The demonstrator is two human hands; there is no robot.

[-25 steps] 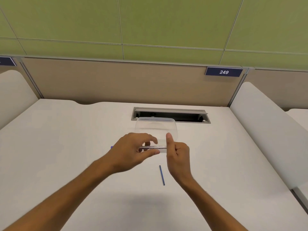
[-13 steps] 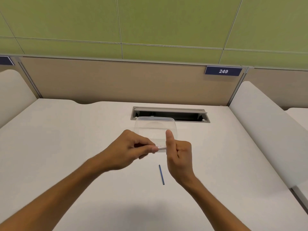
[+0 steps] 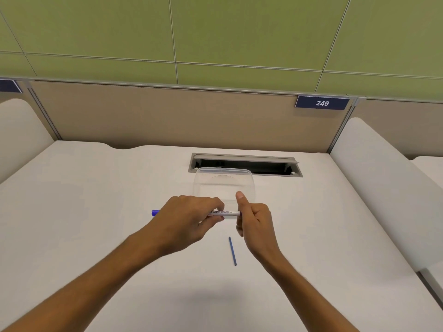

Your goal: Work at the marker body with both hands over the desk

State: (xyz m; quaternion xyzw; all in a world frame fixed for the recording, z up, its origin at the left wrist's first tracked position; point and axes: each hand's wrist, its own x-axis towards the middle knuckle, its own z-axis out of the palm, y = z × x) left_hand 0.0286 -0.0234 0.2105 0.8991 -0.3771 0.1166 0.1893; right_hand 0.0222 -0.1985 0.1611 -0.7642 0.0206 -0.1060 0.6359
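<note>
My left hand [image 3: 189,221] grips a white whiteboard marker [image 3: 224,213] held level above the white desk; its blue end [image 3: 155,213] sticks out to the left of my knuckles. My right hand [image 3: 254,219] meets the marker's right end, fingers curled and thumb pointing up; what those fingers hold is hidden. A clear plastic container [image 3: 224,183] stands just behind both hands. A thin blue stick [image 3: 232,251] lies on the desk just below my right hand.
A grey cable slot [image 3: 244,164] is cut into the white desk [image 3: 96,200] behind the container. A beige partition with a "249" plate [image 3: 322,103] closes the back. White rounded dividers [image 3: 374,178] rise on both sides.
My left hand has slid left along the marker, so more of the white barrel and the blue end now show. My right hand has stayed at the marker's right end.
</note>
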